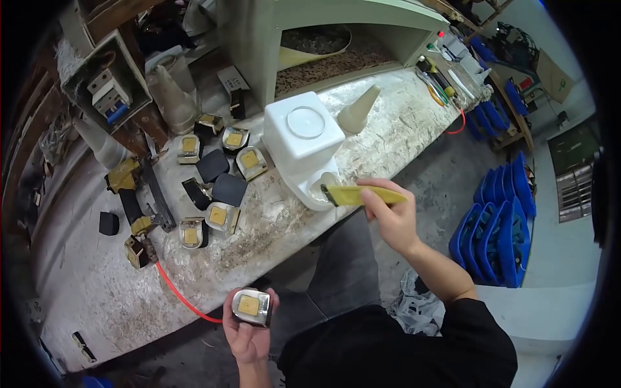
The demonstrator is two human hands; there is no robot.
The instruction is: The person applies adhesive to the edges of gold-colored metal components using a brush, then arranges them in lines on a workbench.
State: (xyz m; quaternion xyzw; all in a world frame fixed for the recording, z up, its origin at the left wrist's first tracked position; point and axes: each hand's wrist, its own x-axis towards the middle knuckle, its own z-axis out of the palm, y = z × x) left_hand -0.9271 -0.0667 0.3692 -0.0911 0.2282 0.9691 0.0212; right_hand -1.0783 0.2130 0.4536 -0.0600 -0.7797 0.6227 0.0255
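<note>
At the near edge of the tabletop [97, 284], head view: the left hand [248, 330] is held low, in front of the person's body, its grip closed around a small metal-cased block [252, 306] with a yellow square face turned upward. The block sits in the palm, fingers wrapped on both sides, clear of the tabletop and just short of its edge.

The right hand [391, 216] is raised further out, grip clenched on a flat yellow scraper [359, 194]. The scraper's dark tip touches the lip of a white plastic container [304, 145] — a squarish, smooth-walled vessel with a round recessed lid on top and a pale paste at its open front. The scraper and the block are well apart.

The tabletop is a pale, rough slab, crusted with dried white residue. On it, left of the container, lie more blocks of the same kind [220, 216] — rounded metal shells with yellow faces — mixed with flat black square pads [229, 189]. Beside them rests a yellow pneumatic tool [132, 194], with a red hose [181, 297] running off the tabletop's edge. A cream-coloured cone nozzle [359, 111] stands upright behind the container. Blue plastic bins [498, 233] stand stacked on the floor to the right.
</note>
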